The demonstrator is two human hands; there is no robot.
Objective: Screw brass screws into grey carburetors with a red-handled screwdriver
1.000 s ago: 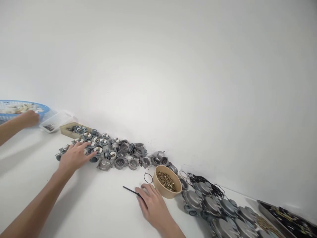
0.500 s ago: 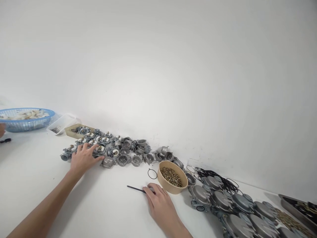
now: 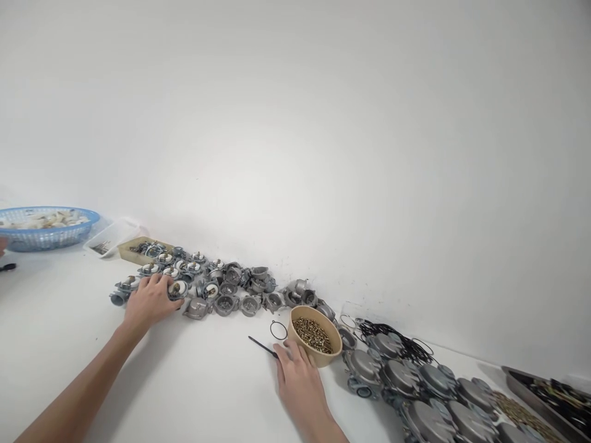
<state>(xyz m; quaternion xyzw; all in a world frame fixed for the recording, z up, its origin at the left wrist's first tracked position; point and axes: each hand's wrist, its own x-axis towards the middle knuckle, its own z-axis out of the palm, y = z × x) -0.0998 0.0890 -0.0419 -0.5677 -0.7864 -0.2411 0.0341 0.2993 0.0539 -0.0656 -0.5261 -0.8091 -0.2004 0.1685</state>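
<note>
My left hand (image 3: 150,299) is closed round a carburetor body (image 3: 178,290) with a white float, at the front of a group of similar bodies. A grey metal bowl part (image 3: 197,308) lies just right of its fingertips. My right hand (image 3: 300,381) rests on the white table beside a tan round tub (image 3: 294,320) of small brass screws. Its fingers are closed on the handle end of a thin black screwdriver (image 3: 261,345), whose shaft points left. A black ring gasket (image 3: 278,330) lies between the screwdriver and the tub.
Assembled carburetors (image 3: 429,418) fill the right front, with black rings (image 3: 401,341) behind them and a dark metal tray (image 3: 530,394) beyond. At the left are a blue basket (image 3: 50,239), a white bin (image 3: 108,240) and a yellowish tray (image 3: 132,252). Part of another person's hand (image 3: 2,244) shows.
My left hand has closed round a float-bearing body and shifted it slightly left. My right hand has turned the screwdriver, its tip now farther up and right. The view has shifted slightly.
</note>
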